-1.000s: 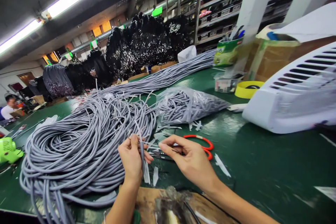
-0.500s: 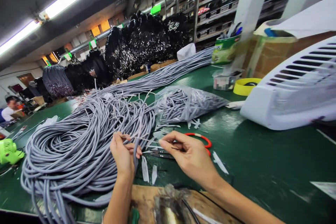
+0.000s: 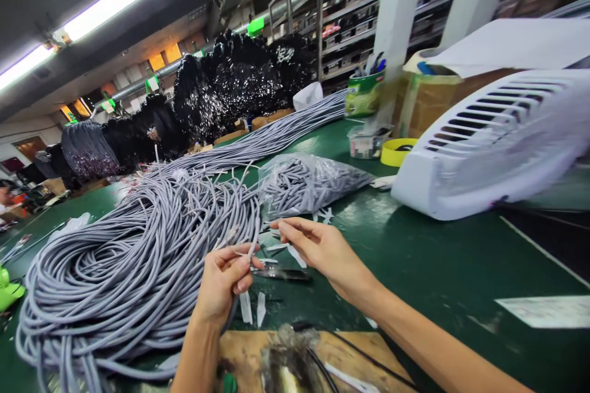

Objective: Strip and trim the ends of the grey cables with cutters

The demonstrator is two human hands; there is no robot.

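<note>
My left hand [image 3: 225, 273] is closed on the end of a grey cable [image 3: 253, 236], thumb and fingers pinching it at the right edge of a large coil of grey cables [image 3: 138, 258]. Up and to the right, my right hand [image 3: 313, 245] has its thumb and index finger pressed together; anything between the tips is too small to make out. Beneath the hands, scissors [image 3: 283, 273] lie on the green table [image 3: 442, 270], their handles hidden by my right hand. White strips [image 3: 261, 309] lie near them.
Behind my hands lies a clear bag of short grey pieces [image 3: 308, 184]. A yellow tape roll [image 3: 396, 152], a green can [image 3: 364, 95] and a white slotted housing [image 3: 479, 147] stand at the right. A wooden board [image 3: 249, 350] is at the near edge.
The view has shifted right. My right hand has moved up and now covers the red scissor handles. My left fingers have closed around the cable end.
</note>
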